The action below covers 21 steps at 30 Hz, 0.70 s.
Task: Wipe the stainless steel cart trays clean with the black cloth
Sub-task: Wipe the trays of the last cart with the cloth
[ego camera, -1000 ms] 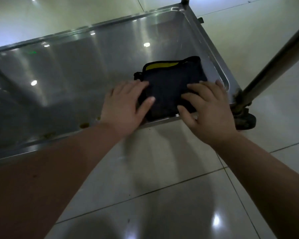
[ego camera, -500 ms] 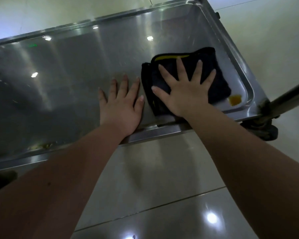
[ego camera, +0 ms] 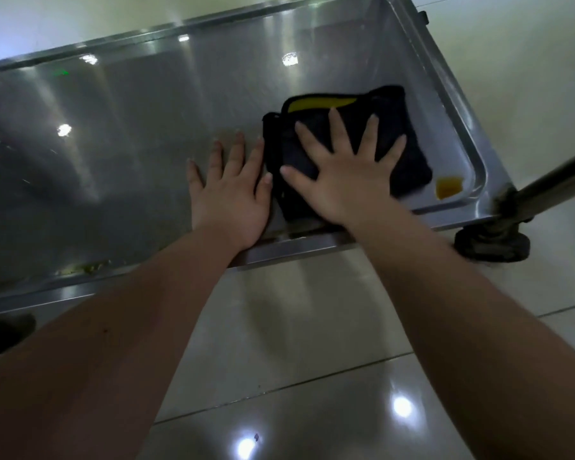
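Right hand (ego camera: pixel 342 180), fingers splayed, pressed flat on the folded black cloth (ego camera: pixel 409 161); nothing is pinched or gripped, the palm alone bears down. Left hand (ego camera: pixel 233 194), likewise open and flat, rests on the bare steel just beside the cloth's left edge, thumb close to or touching the fabric, and appears to serve as a brace. The cloth, a yellow lining showing at its far fold, lies in the right end of the stainless steel cart tray (ego camera: pixel 146 127), near the front rim.

A small yellow-orange residue (ego camera: pixel 448 187) sits in the tray's near right corner, just beside the cloth and not yet covered by it. A further patch of greenish debris (ego camera: pixel 87 267) lies along the front edge well to the left; its nature cannot be settled in the dim light. A cart post (ego camera: pixel 551 187) rises from the right corner above a caster (ego camera: pixel 492 244); the floor (ego camera: pixel 312 327) is glossy tile.

Step in hand, as judged: wiping the tray's right end. Done well, the flat palm keeps even pressure across the whole fold, the stroke carries the cloth fully into the rounded corner so the residue is lifted and not pushed against the rim, and overlapping passes then run leftward toward the debris. A clean face of the cloth should be turned out once the corner spot is taken up.
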Each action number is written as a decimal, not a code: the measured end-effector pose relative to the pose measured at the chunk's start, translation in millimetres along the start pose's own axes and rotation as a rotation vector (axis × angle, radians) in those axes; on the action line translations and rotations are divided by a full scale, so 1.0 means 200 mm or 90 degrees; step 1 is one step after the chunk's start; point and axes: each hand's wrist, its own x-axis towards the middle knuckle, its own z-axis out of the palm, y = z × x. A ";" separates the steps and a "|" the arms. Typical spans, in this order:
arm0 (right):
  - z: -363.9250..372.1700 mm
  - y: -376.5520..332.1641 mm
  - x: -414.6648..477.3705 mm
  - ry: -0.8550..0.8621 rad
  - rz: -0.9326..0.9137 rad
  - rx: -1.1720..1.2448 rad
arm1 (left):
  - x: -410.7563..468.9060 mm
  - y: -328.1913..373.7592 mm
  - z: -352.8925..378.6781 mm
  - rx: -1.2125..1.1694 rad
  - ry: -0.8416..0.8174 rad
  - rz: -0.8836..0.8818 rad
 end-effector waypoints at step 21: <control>-0.02 0.20 -0.20 -0.012 0.054 -0.017 | 0.00 -0.02 -0.03 -0.010 -0.032 0.007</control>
